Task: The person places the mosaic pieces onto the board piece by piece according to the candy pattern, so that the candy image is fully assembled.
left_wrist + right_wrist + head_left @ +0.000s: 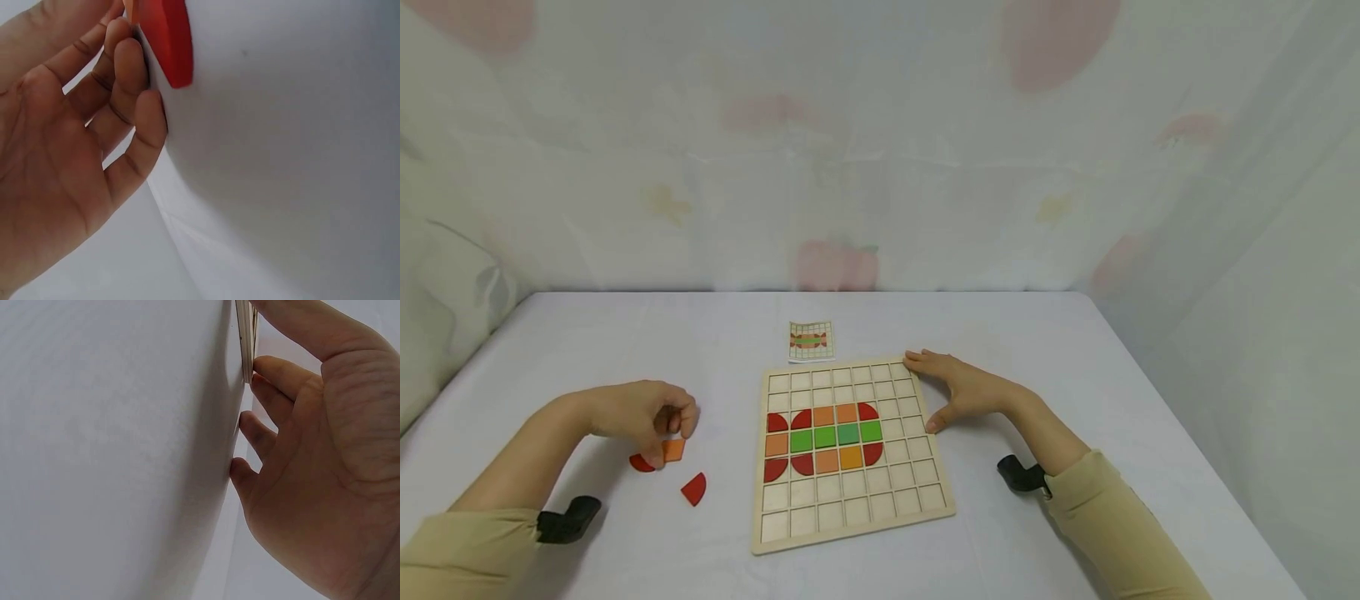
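Note:
At the left of the table my left hand (636,417) pinches an orange square tile (673,450) between thumb and fingers. In the left wrist view the orange tile (131,9) shows only as a sliver at the top. Right beside the thumb lies a red piece (642,464), partly hidden by it. A red quarter-circle tile (694,489) lies apart, nearer the front. My right hand (966,387) rests with spread fingers along the right edge of a wooden grid board (850,513); its fingertips touch the far corner and the thumb touches the side.
Red, orange and green tiles (825,437) fill several cells in the board's left and middle. Behind the board lies a small pattern card (811,342) with a similar coloured design. A white cloth covers the table (1037,333), and a printed curtain (880,167) hangs behind it.

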Demonstrator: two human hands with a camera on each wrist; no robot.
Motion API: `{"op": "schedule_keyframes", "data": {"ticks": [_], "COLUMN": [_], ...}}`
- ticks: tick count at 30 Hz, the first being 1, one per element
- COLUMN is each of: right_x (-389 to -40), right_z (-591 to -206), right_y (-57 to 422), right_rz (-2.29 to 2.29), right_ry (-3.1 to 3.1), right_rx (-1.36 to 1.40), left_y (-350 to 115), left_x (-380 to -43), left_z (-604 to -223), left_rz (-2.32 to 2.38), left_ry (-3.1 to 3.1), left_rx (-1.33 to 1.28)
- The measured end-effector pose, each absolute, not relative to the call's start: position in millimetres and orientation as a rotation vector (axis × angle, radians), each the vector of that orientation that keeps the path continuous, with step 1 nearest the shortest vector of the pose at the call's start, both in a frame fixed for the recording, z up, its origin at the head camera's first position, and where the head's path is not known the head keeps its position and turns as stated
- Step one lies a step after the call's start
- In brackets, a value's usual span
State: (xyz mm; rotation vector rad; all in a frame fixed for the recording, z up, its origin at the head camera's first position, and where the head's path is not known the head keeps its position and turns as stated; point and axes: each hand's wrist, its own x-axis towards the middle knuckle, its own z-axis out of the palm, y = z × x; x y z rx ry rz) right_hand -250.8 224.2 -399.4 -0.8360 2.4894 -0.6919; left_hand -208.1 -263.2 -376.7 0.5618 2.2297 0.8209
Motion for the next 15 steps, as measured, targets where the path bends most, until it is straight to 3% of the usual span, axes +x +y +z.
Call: {"op": "schedule_keyframes", "data": {"ticks": [15], "right_x": [-250.7], "right_z": [-399.0], "right_y": [224.1], "right_rz": [-0.691], "right_ry": [2.488], "right_rx": [-0.836], "left_y": [-257.0], "left_x": [-205.4], "left_z": [-374.0], "left_rz": [0.790], "left_ry": [2.297], "left_rx": [0.569]}}
